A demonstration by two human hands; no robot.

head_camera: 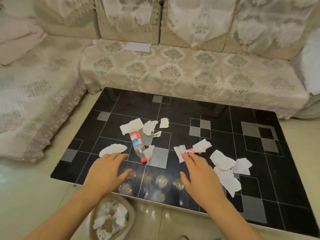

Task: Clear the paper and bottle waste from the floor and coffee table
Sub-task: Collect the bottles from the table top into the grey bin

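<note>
A crushed clear plastic bottle (137, 145) with a red cap and red-blue label lies on the black glass coffee table (259, 170). Several torn white paper pieces lie scattered round it, such as one piece (113, 149) left of the bottle and a larger piece (222, 160) on the right. A small red-and-white scrap (190, 150) lies by paper in the middle. My left hand (107, 172) hovers flat over the table, its fingertips at the left paper piece. My right hand (199, 177) reaches with straight fingers, its fingertips at the middle paper (179, 151).
A round woven basket (131, 215) holding crumpled paper stands on the tiled floor at the table's near edge, below my left arm. A beige patterned sofa (173, 70) wraps round the table's far and left sides. A white card (138, 46) lies on the sofa seat.
</note>
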